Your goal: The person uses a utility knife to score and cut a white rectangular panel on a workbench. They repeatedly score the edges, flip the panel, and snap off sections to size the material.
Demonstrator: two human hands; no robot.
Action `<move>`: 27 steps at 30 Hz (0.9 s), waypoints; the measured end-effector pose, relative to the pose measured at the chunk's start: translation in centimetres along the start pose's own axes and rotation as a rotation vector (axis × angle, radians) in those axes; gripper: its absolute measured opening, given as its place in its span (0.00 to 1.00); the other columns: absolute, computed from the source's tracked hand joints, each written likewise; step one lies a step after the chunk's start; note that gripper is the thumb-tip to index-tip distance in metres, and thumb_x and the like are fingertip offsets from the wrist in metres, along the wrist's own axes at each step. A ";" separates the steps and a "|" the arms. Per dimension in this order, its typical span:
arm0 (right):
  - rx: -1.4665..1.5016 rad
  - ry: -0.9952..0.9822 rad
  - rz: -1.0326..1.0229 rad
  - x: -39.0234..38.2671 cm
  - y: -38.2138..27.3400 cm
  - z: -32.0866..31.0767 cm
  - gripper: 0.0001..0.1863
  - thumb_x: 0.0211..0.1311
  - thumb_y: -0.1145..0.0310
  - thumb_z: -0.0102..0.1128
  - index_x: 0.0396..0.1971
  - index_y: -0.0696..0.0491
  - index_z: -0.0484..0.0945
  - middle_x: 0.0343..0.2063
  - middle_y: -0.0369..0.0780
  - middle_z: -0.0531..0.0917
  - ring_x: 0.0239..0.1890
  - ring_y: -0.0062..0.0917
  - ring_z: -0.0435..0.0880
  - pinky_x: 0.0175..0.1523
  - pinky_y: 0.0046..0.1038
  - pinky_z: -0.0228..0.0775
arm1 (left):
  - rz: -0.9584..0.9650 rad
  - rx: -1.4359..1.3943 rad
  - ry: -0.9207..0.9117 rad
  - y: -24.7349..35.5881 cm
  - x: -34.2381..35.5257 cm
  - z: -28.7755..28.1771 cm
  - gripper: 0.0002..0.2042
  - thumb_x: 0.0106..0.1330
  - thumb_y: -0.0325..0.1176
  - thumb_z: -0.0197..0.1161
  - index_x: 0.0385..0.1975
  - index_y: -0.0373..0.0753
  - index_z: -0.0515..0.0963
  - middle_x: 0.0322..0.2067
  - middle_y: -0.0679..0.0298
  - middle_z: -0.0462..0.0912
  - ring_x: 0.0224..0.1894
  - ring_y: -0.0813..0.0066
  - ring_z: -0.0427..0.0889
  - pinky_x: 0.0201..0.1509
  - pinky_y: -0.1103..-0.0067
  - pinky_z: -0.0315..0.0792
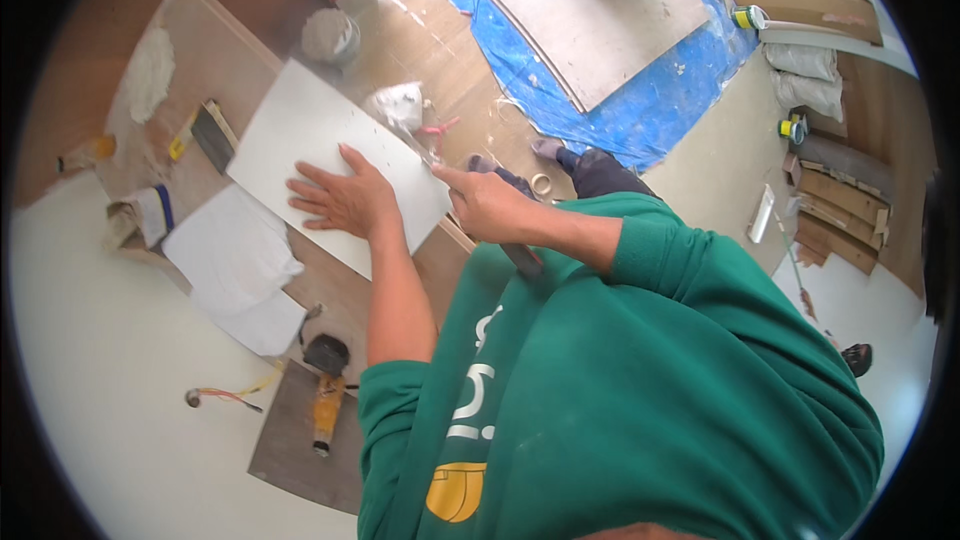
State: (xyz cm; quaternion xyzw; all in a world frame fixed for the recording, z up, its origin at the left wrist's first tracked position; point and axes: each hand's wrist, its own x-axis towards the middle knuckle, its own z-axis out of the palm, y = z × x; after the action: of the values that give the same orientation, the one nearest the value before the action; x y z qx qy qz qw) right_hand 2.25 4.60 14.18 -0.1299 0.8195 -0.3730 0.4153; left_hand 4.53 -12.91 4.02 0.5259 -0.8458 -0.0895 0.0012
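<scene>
a white panel (pixel 310 120) is laid on the worktop (pixel 222 55), reaching its long right edge. the panel is covered by the left hand (pixel 345 198), fingers spread flat; a dark-handled tool (pixel 522 259) is gripped in the right hand's (pixel 487 206) curled fingers.

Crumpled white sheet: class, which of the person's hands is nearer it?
Left. The left hand lies spread on the white board, right of the crumpled sheet; the right hand is farther right, at the board's edge.
</scene>
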 end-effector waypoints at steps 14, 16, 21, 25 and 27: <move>0.112 0.004 0.091 1.4 0.9 0.2 0.27 0.69 0.69 0.47 0.68 0.55 0.66 0.41 0.62 0.81 0.43 0.57 0.82 0.50 0.47 0.72 | -0.004 0.050 0.041 0.5 0.5 0.3 0.39 0.73 0.61 0.44 0.74 0.38 0.52 0.74 0.44 0.49 0.76 0.40 0.45 0.74 0.43 0.42; 0.170 0.002 0.125 -0.3 0.5 -1.2 0.27 0.70 0.69 0.47 0.68 0.55 0.66 0.43 0.62 0.81 0.46 0.57 0.81 0.52 0.47 0.72 | 0.000 0.050 0.056 -0.4 0.2 0.7 0.39 0.73 0.61 0.44 0.74 0.37 0.53 0.74 0.44 0.49 0.76 0.40 0.45 0.74 0.43 0.42; 0.106 -0.049 0.085 -3.4 0.5 -1.1 0.26 0.72 0.70 0.45 0.68 0.55 0.65 0.47 0.60 0.81 0.49 0.56 0.81 0.55 0.45 0.72 | 0.003 0.053 0.051 -0.6 0.2 0.7 0.39 0.72 0.61 0.46 0.74 0.38 0.54 0.74 0.43 0.49 0.76 0.40 0.45 0.74 0.43 0.42; 0.079 0.005 0.019 -4.0 2.3 0.8 0.26 0.72 0.71 0.45 0.69 0.55 0.64 0.44 0.61 0.81 0.48 0.56 0.81 0.53 0.45 0.73 | 0.020 0.025 0.067 -0.6 0.1 0.8 0.39 0.72 0.60 0.46 0.74 0.37 0.54 0.74 0.43 0.49 0.76 0.39 0.45 0.74 0.42 0.42; 0.041 -0.030 0.058 -4.1 1.0 0.4 0.27 0.71 0.71 0.45 0.69 0.55 0.63 0.41 0.61 0.82 0.44 0.57 0.82 0.50 0.45 0.73 | 0.025 0.007 0.064 -0.2 0.3 0.7 0.39 0.72 0.60 0.46 0.74 0.37 0.53 0.74 0.43 0.48 0.77 0.40 0.44 0.74 0.42 0.41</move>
State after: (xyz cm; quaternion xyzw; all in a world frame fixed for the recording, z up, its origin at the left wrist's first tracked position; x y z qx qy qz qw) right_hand 5.22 7.19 15.73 -0.1032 0.8088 -0.3754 0.4408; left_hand 4.56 -13.14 3.32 0.5179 -0.8522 -0.0694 0.0276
